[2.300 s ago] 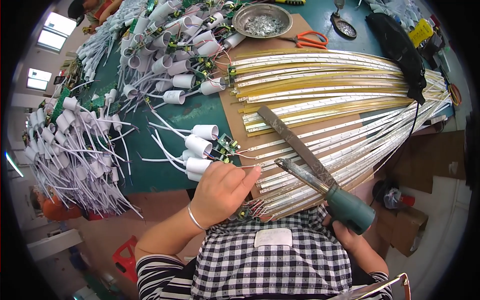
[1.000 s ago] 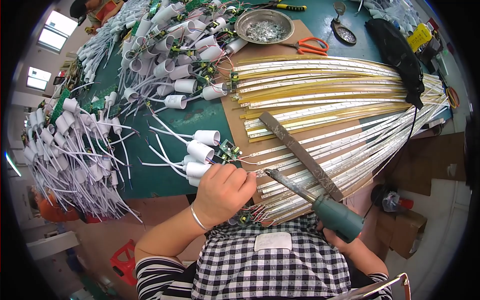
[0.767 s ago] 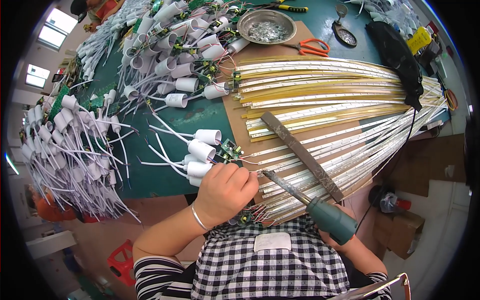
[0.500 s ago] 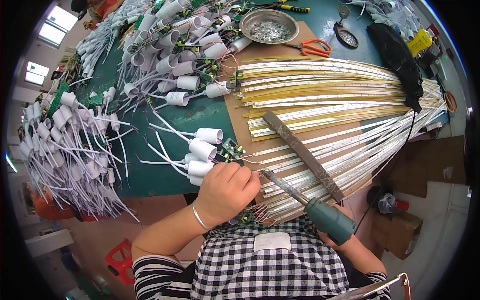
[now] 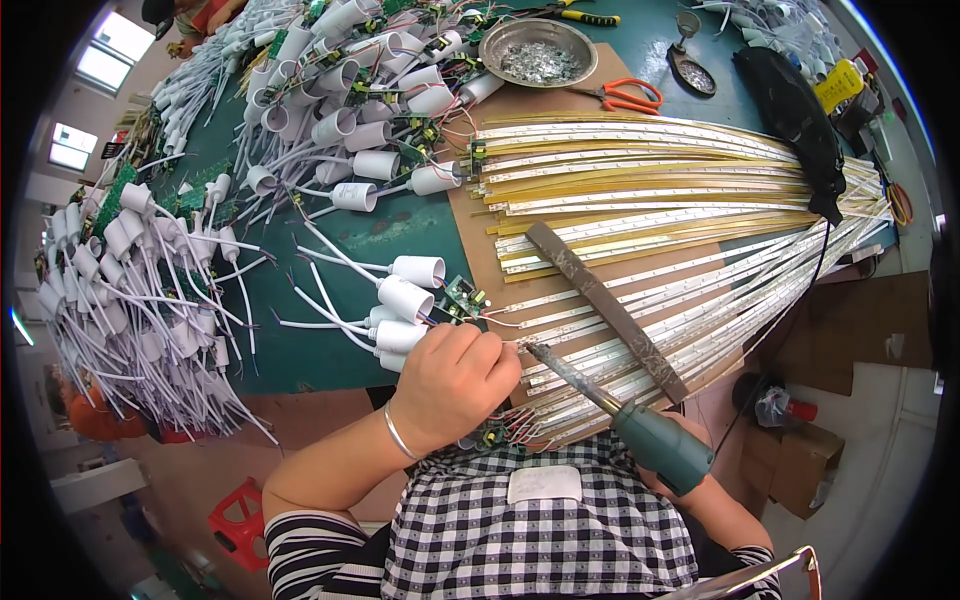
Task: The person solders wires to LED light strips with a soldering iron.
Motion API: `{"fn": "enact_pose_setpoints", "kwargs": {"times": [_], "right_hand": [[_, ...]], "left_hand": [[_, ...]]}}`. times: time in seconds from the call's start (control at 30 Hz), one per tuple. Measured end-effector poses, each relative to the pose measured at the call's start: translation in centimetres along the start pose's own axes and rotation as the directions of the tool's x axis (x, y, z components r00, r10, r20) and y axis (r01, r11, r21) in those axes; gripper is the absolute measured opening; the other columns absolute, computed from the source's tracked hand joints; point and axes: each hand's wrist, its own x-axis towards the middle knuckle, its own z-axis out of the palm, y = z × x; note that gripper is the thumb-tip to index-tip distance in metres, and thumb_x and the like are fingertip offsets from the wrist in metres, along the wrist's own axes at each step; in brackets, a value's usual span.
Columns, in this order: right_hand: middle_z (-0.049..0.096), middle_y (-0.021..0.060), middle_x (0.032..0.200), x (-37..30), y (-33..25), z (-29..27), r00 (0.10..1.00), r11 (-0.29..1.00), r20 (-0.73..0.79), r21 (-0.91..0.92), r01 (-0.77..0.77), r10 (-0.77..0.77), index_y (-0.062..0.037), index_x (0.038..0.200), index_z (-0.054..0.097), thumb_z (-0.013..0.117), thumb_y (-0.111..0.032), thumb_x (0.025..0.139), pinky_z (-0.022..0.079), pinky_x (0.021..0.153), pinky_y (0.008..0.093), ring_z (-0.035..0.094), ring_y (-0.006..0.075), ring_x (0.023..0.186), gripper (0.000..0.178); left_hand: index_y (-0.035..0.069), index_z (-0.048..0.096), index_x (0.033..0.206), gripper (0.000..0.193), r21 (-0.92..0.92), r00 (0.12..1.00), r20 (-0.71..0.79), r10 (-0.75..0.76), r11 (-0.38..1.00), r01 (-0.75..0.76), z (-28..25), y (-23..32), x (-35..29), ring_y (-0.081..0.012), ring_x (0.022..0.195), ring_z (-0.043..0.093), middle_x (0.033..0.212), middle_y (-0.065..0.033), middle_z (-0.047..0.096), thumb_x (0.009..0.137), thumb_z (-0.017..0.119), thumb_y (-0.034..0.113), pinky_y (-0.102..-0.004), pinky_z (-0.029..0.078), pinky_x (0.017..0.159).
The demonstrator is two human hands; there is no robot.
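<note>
My left hand (image 5: pixel 455 378) is closed in a pinch at the left end of the LED strips (image 5: pixel 570 352); what sits between its fingertips is hidden. Just beside those fingertips is the tip of a green-handled soldering iron (image 5: pixel 660 445). My right hand (image 5: pixel 692 428), mostly hidden behind the handle, grips it. Beyond my left hand lie white lamp sockets (image 5: pixel 405 299) with cables and a small green circuit board (image 5: pixel 463 297), whose thin wires reach a strip end. More boards with wires (image 5: pixel 492 435) hang by the apron.
A brown bar (image 5: pixel 605 310) lies across the strips. Behind are a metal bowl of silvery scraps (image 5: pixel 538 53), orange-handled pliers (image 5: pixel 630 96) and a small black dish (image 5: pixel 692 75). Heaped sockets (image 5: pixel 130 240) cover the left side. A black cloth (image 5: pixel 795 120) rests over the strips at right.
The soldering iron has shifted slightly to the right and toward me, its tip a little farther from my left fingertips. My left hand stays in place.
</note>
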Motion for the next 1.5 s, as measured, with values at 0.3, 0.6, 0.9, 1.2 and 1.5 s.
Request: {"fn": "enact_pose_setpoints", "kwargs": {"times": [0.3,0.6,0.9,1.2,1.5], "right_hand": [[0.065,0.0103,0.084,0.3,0.0,-0.1,0.999,1.0,0.035,0.018,0.015,-0.015,-0.0031,0.095,0.065,0.063,-0.015,0.079,0.052,0.066,0.0345,0.064,0.028,0.072,0.02],[0.066,0.0066,0.072,-1.2,-0.2,-0.3,0.906,0.811,-0.052,0.468,-0.35,0.421,-0.0006,0.093,0.064,0.062,-0.033,0.084,0.05,0.064,0.03,0.064,0.0213,0.066,0.033],[0.068,0.0049,0.074,-1.4,0.5,-0.6,0.986,0.979,-0.089,0.159,-0.127,0.142,-0.0032,0.093,0.065,0.058,-0.02,0.081,0.05,0.072,0.0352,0.064,0.0231,0.071,0.021],[0.067,0.005,0.075,-1.5,1.3,-0.3,0.997,0.995,-0.079,0.102,-0.016,0.024,-0.0025,0.098,0.064,0.059,-0.017,0.08,0.05,0.07,0.0343,0.064,0.0237,0.071,0.024],[0.066,0.0049,0.074,-1.1,1.5,-0.3,0.997,0.998,-0.077,0.049,0.035,-0.031,-0.0025,0.102,0.063,0.059,-0.02,0.081,0.05,0.068,0.0332,0.064,0.0232,0.07,0.028]], "left_hand": [[0.006,0.065,0.085,0.013,0.001,1.0,-0.002,0.002,1.0,-0.002,0.0,0.0,0.0,-0.02,0.068,0.052,0.073,-0.0031,0.047,0.072,0.067,0.008,-0.0322,0.04,0.056],[0.006,0.066,0.086,0.015,0.015,1.0,0.02,-0.003,1.0,0.003,0.0,0.0,0.0,-0.0197,0.069,0.052,0.072,-0.0026,0.047,0.072,0.066,0.009,-0.0317,0.04,0.057],[0.006,0.067,0.087,0.016,0.021,0.999,0.04,-0.004,1.0,0.004,-0.2,0.1,-0.1,-0.0199,0.069,0.052,0.072,-0.0021,0.049,0.071,0.066,0.008,-0.0326,0.041,0.058],[0.005,0.068,0.088,0.018,0.03,1.0,0.025,-0.006,1.0,0.005,-0.3,0.2,0.1,-0.0203,0.07,0.053,0.073,-0.0023,0.051,0.071,0.066,0.006,-0.033,0.042,0.059],[0.006,0.062,0.083,0.011,0.056,1.0,-0.007,0.022,0.998,-0.021,0.0,0.0,0.1,-0.0173,0.067,0.05,0.073,-0.002,0.047,0.073,0.065,0.008,-0.0297,0.04,0.055]]}}
